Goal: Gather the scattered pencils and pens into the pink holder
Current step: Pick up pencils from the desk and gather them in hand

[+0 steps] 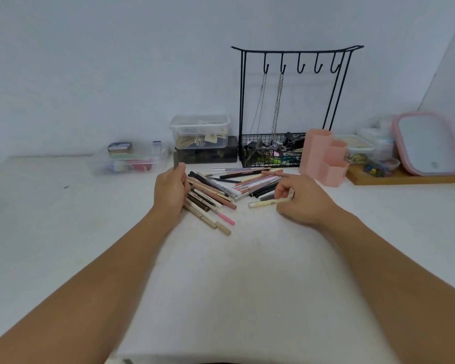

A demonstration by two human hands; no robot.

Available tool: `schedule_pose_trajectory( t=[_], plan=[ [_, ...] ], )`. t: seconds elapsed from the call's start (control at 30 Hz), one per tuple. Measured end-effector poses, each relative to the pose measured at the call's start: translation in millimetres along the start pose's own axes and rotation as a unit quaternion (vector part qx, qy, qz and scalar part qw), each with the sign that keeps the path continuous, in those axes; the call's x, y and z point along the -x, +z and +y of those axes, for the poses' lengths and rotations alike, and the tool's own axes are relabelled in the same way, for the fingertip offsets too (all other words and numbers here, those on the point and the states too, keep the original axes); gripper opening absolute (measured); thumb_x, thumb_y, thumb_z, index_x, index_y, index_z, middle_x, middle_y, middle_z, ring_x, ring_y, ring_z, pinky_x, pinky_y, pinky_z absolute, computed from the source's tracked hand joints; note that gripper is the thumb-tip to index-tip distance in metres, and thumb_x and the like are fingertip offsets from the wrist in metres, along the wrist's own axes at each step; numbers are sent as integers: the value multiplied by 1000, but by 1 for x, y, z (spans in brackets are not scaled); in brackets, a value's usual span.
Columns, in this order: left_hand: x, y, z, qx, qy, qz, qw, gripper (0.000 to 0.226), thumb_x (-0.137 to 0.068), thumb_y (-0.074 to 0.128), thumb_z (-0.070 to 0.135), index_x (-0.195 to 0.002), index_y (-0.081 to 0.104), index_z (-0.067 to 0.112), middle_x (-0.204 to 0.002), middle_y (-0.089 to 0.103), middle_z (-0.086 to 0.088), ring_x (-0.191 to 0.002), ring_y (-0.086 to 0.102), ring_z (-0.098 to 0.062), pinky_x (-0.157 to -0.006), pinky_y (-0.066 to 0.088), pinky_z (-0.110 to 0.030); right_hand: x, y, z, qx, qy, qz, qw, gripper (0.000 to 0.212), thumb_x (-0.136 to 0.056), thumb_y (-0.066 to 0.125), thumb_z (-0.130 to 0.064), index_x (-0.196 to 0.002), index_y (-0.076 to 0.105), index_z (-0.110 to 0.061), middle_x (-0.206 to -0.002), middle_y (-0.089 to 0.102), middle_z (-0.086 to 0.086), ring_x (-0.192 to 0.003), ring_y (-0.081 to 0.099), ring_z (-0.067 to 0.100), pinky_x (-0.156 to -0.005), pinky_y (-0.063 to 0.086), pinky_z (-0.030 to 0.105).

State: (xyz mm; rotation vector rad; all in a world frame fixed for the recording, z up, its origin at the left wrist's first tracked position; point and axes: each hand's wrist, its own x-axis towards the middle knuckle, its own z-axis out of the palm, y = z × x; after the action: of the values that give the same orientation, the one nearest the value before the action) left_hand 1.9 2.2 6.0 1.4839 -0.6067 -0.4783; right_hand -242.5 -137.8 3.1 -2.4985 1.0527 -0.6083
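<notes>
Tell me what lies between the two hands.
Head view: the pile of pens and pencils lies on the white table between the left hand and right hand.

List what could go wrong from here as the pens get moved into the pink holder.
1. The left hand grips a fanned bundle of pens; loose ones may slip out when it is lifted.
2. The pink holder has narrow compartments and looks light; pushing in a bundle might tip it toward the wooden tray.
3. The right hand pinches a pale yellow pen beside the pile; dragging it could scatter its neighbours.
</notes>
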Motion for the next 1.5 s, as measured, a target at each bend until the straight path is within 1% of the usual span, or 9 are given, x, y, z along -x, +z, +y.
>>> schedule_pose_trajectory(
  t=[0.13, 0.3, 0.47, 0.7, 0.97, 1.17, 1.33, 1.4, 1.5],
  plan=[
    [3, 8, -2, -21, 15, -61, 998, 43, -107, 40, 32, -66, 37, 19, -50, 37, 0, -43, 28, -14, -39, 27, -25, -4, 2, 5, 11, -47, -5, 999, 9, -78, 75, -23, -80, 71, -31, -89, 66, -12, -82, 59, 4, -70, 48, 27],
    [3, 14, -3, -27, 13, -97, 995, 45, -109, 35, 38, -69, 40, 18, -49, 45, 2, -48, 38, -15, -50, 37, -28, -6, 3, 1, 6, -92, 1, 996, 7, -91, 70, -25, -85, 69, -28, -88, 63, -12, -71, 51, -2, -63, 34, 20],
    [3, 17, -3, 12, 28, -68, 997, 45, -108, 36, 38, -68, 39, 19, -51, 42, 0, -48, 33, -15, -48, 31, -29, 2, 1, -39, -156, -70, 72, 983, 9, -100, 58, -16, -98, 66, -13, -77, 53, -9, -57, 49, -7, -54, 39, 7],
    [8, 19, -2, 69, 43, -101, 992, 41, -106, 46, 34, -69, 37, 18, -49, 30, 4, -41, 22, -9, -40, 20, -22, 11, 24, -86, -566, 39, -61, 821, 15, -102, 53, -14, -93, 64, -7, -65, 54, 0, -56, 49, 10, -52, 45, 21],
    [18, 28, -3, 97, 71, -204, 972, 30, -95, 68, 31, -84, 56, 5, -54, 49, -5, -42, 48, -18, -42, 44, -24, 5, 56, -103, -603, 36, -42, 796, 18, -93, 65, -3, -105, 68, 10, -70, 66, 10, -59, 59, 12, -58, 55, 20],
    [20, 36, 4, 71, 44, -143, 986, 33, -100, 55, 23, -70, 59, 11, -51, 53, -2, -44, 48, -18, -47, 44, -28, 7, 59, -103, -558, 19, -1, 830, 12, -88, 73, -5, -100, 76, -4, -79, 74, 12, -68, 66, 15, -72, 59, 30],
    [-3, 5, 13, -17, 88, -17, 996, 35, -105, 40, 29, -73, 47, 19, -57, 53, 2, -50, 47, -13, -56, 44, -29, 11, 66, -96, -181, -93, 51, 978, 30, -71, 86, -40, -93, 72, -26, -83, 62, -10, -70, 52, 6, -66, 49, 26],
    [-13, -9, 9, -59, 71, 15, 996, 32, -107, 38, 35, -81, 47, 20, -60, 52, -1, -48, 48, -15, -50, 44, -29, 12, 68, -96, -61, -142, 25, 988, 31, -73, 81, -48, -94, 69, -28, -86, 59, -11, -81, 53, 8, -74, 51, 32],
    [-23, -17, -3, -90, -17, 21, 996, 25, -105, 43, 33, -86, 51, 19, -62, 41, -2, -46, 35, -16, -43, 29, -25, 9, 69, -97, -33, -157, 24, 987, 18, -81, 76, -42, -85, 68, -27, -79, 55, -13, -79, 52, 9, -73, 51, 33]
  ],
)
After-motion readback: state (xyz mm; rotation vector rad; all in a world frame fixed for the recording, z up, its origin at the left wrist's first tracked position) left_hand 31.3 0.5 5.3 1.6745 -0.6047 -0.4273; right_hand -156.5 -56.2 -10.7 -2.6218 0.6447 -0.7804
